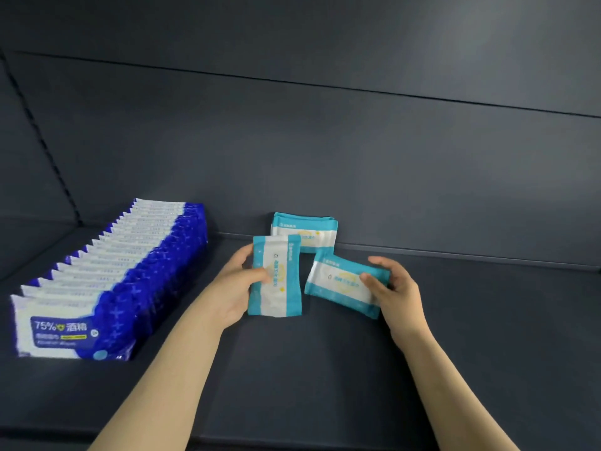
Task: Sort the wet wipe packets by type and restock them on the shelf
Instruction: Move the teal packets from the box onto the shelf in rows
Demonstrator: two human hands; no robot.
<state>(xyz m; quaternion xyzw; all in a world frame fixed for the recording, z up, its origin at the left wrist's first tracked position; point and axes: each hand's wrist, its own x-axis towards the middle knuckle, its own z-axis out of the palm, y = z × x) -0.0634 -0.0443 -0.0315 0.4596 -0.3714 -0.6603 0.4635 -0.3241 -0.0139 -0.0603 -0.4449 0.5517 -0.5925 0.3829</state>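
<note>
My left hand (239, 281) grips a teal and white wipe packet (279, 288) held upright on its short end, thumb across its front. My right hand (395, 289) holds a second teal and white packet (338, 284) tilted, thumb on its face and fingers over its far edge. Behind them, a few more teal packets (304, 232) stand against the shelf's back wall. A long row of several dark blue and white wipe packets (107, 284) stands front to back at the left on the dark shelf (325, 369).
The shelf's dark back panel (325, 151) rises behind the packets. A side wall with a slotted upright (42, 135) bounds the left. The shelf's front lip (292, 441) runs along the bottom of the view.
</note>
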